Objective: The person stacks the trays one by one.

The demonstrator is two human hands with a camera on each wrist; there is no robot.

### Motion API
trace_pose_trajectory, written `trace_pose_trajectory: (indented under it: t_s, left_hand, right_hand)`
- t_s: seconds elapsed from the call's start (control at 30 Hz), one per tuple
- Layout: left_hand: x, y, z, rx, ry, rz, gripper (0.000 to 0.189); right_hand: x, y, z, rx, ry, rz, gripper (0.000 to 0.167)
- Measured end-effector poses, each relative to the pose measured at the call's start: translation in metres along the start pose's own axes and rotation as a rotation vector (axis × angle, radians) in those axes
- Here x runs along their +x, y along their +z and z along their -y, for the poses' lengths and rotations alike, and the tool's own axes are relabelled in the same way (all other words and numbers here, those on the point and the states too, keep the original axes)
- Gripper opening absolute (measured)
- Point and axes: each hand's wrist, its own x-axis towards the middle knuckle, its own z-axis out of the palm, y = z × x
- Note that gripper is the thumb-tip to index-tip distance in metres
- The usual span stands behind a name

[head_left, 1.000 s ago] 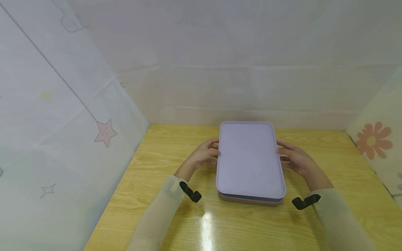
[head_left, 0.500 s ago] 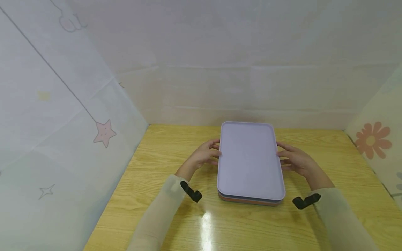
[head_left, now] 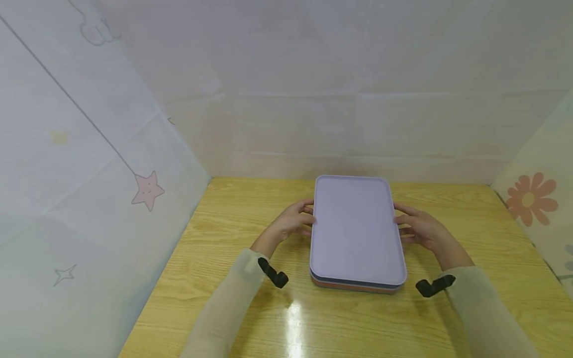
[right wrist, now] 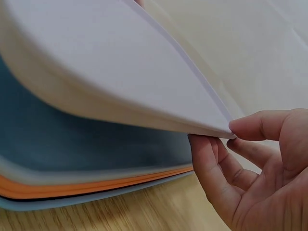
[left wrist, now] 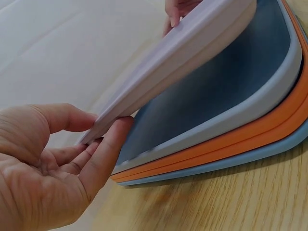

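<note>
A lilac rectangular tray (head_left: 358,231) with a low rim is held by its two long sides. My left hand (left wrist: 62,163) pinches its left rim, thumb on top and fingers beneath. On the opposite side my right hand (right wrist: 262,163) grips the rim the same way. Both wrist views show the lilac tray raised a little off the stack below. That stack has a dark blue tray (left wrist: 207,89) with a pale rim on top, an orange tray (left wrist: 231,149) under it and a light blue tray (left wrist: 216,163) at the bottom.
The stack rests on a wood-grain table (head_left: 241,308). A pale cloth backdrop (head_left: 286,129) rises behind the table, and printed cloth walls with a pink star (head_left: 148,191) and an orange flower (head_left: 532,200) stand at the sides.
The lilac tray has shifted very slightly within the head view, its far edge now a little lower. Both hands keep their hold at the sides, almost unmoved.
</note>
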Motion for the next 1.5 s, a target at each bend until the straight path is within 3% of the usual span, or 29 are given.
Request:
trace_pose_trajectory:
  t_s: [0.67,1.23,1.5]
  left_hand:
    - [0.006,0.004,0.007,-0.029,-0.032,-0.008,0.070]
    - [0.007,0.012,0.005,0.106,-0.039,-0.046,0.069]
    - [0.008,0.013,0.005,0.104,-0.052,-0.058,0.069]
  right_hand:
    - [0.006,0.002,-0.007,-0.008,0.026,-0.002,0.075]
    - [0.012,-0.002,-0.013,-0.031,0.036,-0.024,0.073]
    - [0.016,-0.002,-0.014,-0.078,0.050,-0.065,0.072]
